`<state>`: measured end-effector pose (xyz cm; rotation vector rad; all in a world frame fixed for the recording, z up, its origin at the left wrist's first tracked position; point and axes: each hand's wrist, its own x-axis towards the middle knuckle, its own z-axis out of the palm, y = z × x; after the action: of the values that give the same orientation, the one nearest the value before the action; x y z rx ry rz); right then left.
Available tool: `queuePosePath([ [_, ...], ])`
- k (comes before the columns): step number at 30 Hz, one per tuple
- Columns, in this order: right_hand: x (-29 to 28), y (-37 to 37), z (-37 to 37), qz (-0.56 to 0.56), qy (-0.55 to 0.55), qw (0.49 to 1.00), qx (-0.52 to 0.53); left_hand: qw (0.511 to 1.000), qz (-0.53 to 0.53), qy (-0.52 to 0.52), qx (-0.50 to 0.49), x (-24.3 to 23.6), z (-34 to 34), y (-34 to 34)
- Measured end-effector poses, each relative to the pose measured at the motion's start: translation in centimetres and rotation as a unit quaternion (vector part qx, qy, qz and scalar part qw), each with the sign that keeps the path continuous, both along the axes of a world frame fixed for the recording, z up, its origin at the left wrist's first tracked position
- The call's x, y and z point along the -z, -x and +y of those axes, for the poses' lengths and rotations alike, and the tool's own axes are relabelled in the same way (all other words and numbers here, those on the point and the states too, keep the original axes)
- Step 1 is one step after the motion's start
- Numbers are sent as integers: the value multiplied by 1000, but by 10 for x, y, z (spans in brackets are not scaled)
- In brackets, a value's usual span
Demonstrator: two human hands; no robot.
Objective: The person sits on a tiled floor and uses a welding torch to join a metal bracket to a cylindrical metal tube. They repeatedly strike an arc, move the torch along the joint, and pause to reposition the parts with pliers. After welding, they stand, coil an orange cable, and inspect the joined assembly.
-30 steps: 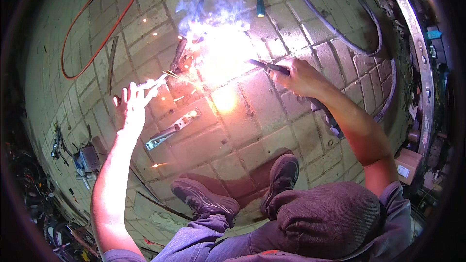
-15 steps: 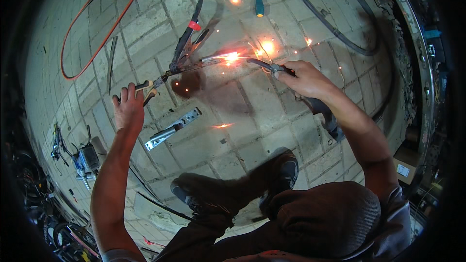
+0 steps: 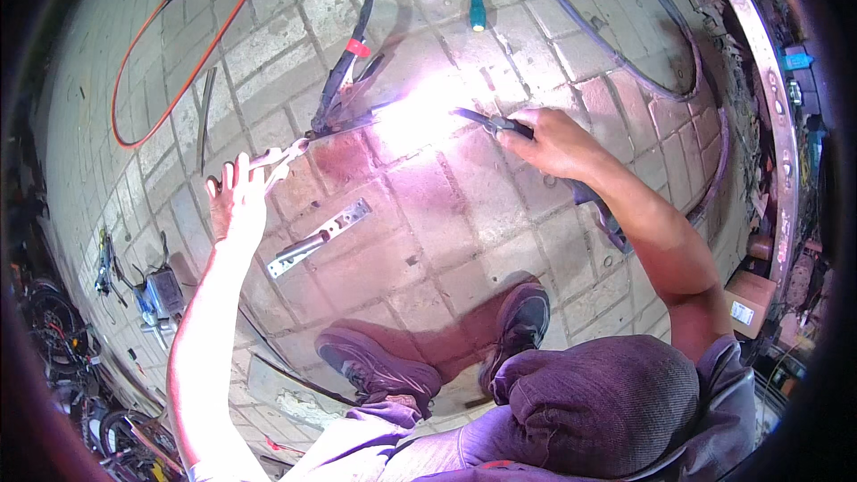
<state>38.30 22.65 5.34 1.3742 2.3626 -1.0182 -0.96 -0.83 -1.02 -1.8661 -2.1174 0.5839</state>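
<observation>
Dark metal bar (image 3: 346, 123) lying between the fingers of the left hand (image 3: 237, 196) and those of the right hand (image 3: 555, 145): rightward and a little beyond from the left ones, leftward from the right ones. Long axis nearly crosswise, rising slightly away from the body toward the right, from just past the tips of the pliers (image 3: 290, 153) into a white glare (image 3: 420, 116). Holds those pliers on the left, with fingers bent around the handles. Holds a black welding torch (image 3: 515, 128) on the right, with fingers closed around it and the nozzle (image 3: 467, 113) directed left into the light. Bar's visible end nearer the left hand; glare nearer the right. Hard to tell, under such brightness, the bar's far end or any contact between nozzle and metal.

Beyond the left fingers and to their right, a black clamp (image 3: 335, 80) with a red band, crowding the bar's left end and trailing a thick dark cable (image 3: 585, 25), looped beyond the right fingers. Also beyond those, slightly left, a green screwdriver (image 3: 478, 11), well apart. Closer to the body than the left fingers, a silvery bracket (image 3: 308, 246), flat on the paving (image 3: 375, 254), out of the way.
</observation>
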Motion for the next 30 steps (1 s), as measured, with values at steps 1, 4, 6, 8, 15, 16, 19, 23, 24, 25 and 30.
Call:
queuePosePath([
  [1,2,0,1,-12,4,1000,4,1000,-5,1,-3,1,1,0],
  [4,6,-3,3,-28,11,999,14,1000,-17,8,-12,2,3,-3],
  [6,6,-4,2,-11,13,1000,17,999,-19,21,-17,0,6,-7],
  [8,2,-5,1,6,7,1000,23,999,-25,19,-26,3,9,-7],
  [15,1,-3,1,34,12,999,15,999,23,8,-27,-2,7,-15],
  [16,2,-3,1,30,16,999,21,999,26,1,-19,0,6,-13],
  [19,2,-4,2,27,35,999,31,1000,10,-4,-18,4,4,-6],
  [23,3,-11,3,80,55,995,27,1000,-2,8,-17,3,3,-3],
  [24,0,-16,1,68,95,991,71,999,-12,16,-27,6,2,0],
  [25,-9,-17,-1,55,134,983,115,1000,-6,13,-21,4,3,-2],
  [30,-7,-20,2,49,127,985,102,999,-5,29,-23,-8,5,-10],
])
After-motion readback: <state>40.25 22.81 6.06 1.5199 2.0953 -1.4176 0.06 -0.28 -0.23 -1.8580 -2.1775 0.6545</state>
